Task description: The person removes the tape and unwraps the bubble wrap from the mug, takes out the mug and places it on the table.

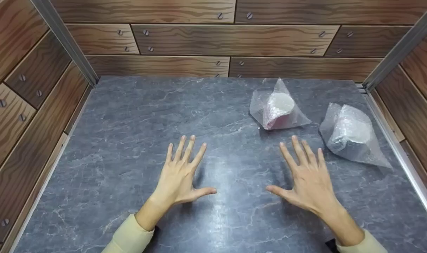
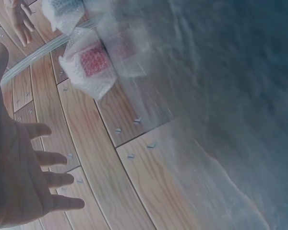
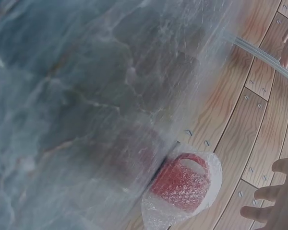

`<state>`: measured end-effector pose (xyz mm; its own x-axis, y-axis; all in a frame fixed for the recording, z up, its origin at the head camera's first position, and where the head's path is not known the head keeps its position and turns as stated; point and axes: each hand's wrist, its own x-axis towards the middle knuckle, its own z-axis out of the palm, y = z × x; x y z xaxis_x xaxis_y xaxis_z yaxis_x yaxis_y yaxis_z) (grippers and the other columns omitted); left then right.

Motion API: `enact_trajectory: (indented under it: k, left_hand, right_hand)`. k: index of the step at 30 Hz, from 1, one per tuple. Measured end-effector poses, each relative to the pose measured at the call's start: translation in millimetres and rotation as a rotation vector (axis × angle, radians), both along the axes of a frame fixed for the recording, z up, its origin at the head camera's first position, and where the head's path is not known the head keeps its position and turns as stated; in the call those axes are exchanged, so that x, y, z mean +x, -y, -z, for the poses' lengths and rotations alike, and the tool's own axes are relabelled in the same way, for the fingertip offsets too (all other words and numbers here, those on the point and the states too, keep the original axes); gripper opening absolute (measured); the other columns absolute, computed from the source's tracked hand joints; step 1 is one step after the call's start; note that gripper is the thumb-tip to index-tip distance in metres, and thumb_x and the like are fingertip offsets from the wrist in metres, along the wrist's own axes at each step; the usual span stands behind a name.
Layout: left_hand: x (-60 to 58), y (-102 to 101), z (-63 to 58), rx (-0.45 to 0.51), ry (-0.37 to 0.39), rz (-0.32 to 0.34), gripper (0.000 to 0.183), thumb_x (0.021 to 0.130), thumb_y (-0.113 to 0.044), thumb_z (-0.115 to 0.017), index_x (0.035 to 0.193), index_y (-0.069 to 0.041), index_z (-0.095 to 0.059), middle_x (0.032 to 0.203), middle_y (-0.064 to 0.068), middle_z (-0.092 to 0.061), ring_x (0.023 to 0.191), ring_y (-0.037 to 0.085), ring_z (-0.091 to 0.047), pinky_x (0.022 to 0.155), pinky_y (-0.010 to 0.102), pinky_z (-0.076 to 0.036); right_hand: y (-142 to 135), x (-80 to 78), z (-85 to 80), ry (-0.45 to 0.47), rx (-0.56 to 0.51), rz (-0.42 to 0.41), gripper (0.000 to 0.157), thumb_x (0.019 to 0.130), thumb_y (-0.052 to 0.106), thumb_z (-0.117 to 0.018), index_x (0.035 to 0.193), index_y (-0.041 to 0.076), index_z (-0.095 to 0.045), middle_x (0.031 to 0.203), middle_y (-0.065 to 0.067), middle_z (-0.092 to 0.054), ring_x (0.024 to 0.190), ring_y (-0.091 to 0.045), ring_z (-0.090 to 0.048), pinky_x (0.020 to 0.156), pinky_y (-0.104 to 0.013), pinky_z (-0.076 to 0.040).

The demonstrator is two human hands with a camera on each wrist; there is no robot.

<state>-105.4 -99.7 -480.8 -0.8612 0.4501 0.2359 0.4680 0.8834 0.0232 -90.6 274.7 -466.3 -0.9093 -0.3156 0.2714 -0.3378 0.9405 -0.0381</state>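
My left hand (image 1: pixel 178 177) is spread palm down over the middle-left of the table, holding nothing. Fingers straight and apart, my right hand (image 1: pixel 310 179) is likewise over the table, a little in front of two bubble-wrapped things. The nearer to its fingertips is a red mug (image 3: pixel 182 184) in bubble wrap, its handle showing through in the right wrist view; from the head its wrap (image 1: pixel 280 109) looks whitish with a pink tint. Farther right lies a second bubble-wrapped bundle (image 1: pixel 354 133), pale and rounded; the wrap hides its kind. Neither hand touches a bundle.
The table (image 1: pixel 129 116) has a dark grey marbled top that reflects light. Wood-patterned panels (image 1: pixel 231 40) close off the back and both sides. Metal rails (image 1: pixel 398 44) run along the corners and edges.
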Motion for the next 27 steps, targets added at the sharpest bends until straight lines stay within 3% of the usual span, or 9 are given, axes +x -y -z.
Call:
enact_trajectory:
  k: [27]
  left_hand:
    - [-11.8,-9.9,-5.6,-0.018,-0.003,0.017,0.121,0.079,-0.096,-0.051,0.17,-0.021,-0.022,0.177,0.017,-0.019,0.164,0.041,-0.022,0.128,0.069,-0.028]
  right_hand:
    - [-5.1,-20.6,1.1,-0.047,0.019,-0.026,0.119,0.075,0.089,-0.064,0.167,0.021,-0.031,0.173,-0.02,-0.029,0.155,-0.048,-0.033,0.124,-0.074,-0.026]
